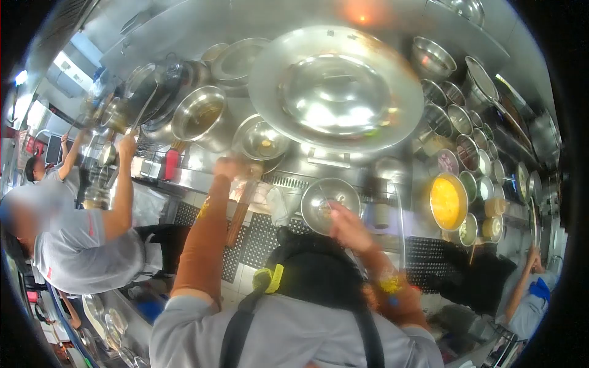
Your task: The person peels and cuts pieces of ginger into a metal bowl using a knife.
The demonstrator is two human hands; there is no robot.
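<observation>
Hanging over a steel bowl (311, 211) at the near edge of the tabletop (299, 158), the right hand (346, 226) has its fingers curled together above the bowl's right side; whether they pinch anything cannot be told. That bowl sits in front of the person, below the big wok (268, 83), with some small, indistinct bits inside it; what bears its weight is unclear. Out to the left, the left hand (227, 167) is blurred and partly curled, close to a wooden handle (238, 214) and to a smaller bowl (246, 140) holding a pale yellow lump; its grip cannot be made out. Between the two hands a pale cloth (283, 205) hangs at the edge. Beyond the smaller bowl, a deep pot (183, 124) contains brownish liquid. On the right, a bowl of bright yellow contents (448, 201) stands beside rows of metal containers (467, 153), one filled with something pinkish purple. Farther left, a co-worker in a grey shirt (92, 251) has one hand around a long-handled ladle (147, 105), while another person (529, 300) stands at the far right, hands close together.
</observation>
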